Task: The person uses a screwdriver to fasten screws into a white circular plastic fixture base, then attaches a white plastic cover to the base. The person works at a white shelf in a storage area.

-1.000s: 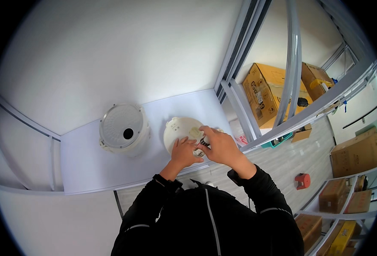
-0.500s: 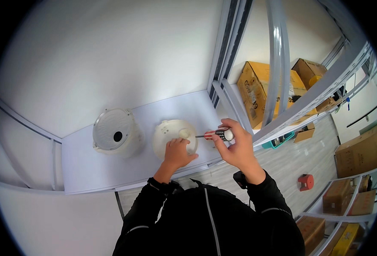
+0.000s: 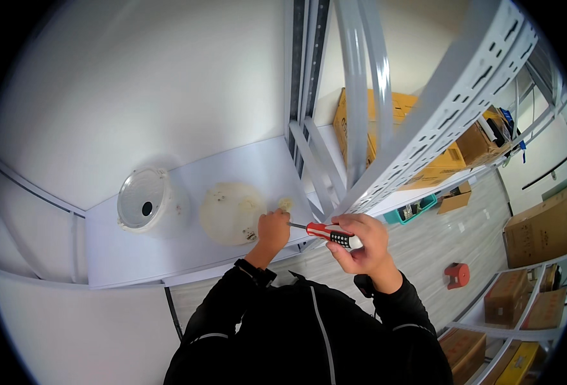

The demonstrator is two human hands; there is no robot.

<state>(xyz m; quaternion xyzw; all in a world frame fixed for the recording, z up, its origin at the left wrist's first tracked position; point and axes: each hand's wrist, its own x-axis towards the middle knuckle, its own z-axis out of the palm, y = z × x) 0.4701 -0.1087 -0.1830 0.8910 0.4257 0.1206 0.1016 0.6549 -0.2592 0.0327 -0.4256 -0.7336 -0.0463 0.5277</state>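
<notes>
My right hand [image 3: 368, 249] is closed around the handle of a screwdriver [image 3: 325, 233] with red, white and black colouring. The shaft points left, and its tip ends at the fingers of my left hand [image 3: 273, 231]. Those fingers are curled together; whatever is between them is hidden. Just beyond them lies a small cream-coloured piece [image 3: 286, 203] on the white shelf. To the left of my left hand is a round, off-white shallow part [image 3: 226, 205] with dark spots, somewhat blurred. Farther left stands a whitish cylindrical container [image 3: 143, 200] with a dark round spot inside its rim.
The white shelf [image 3: 187, 247] runs along the wall. Grey perforated metal posts [image 3: 424, 122] rise close on the right, with yellow cardboard boxes [image 3: 399, 106] behind them. A teal bin [image 3: 412, 209] and a red stool [image 3: 456, 275] are at floor level on the right.
My left hand has come off the round part and moved right, closing its fingers by the screwdriver tip. The screwdriver has tilted, with its handle lower. The view has shifted to the right.
</notes>
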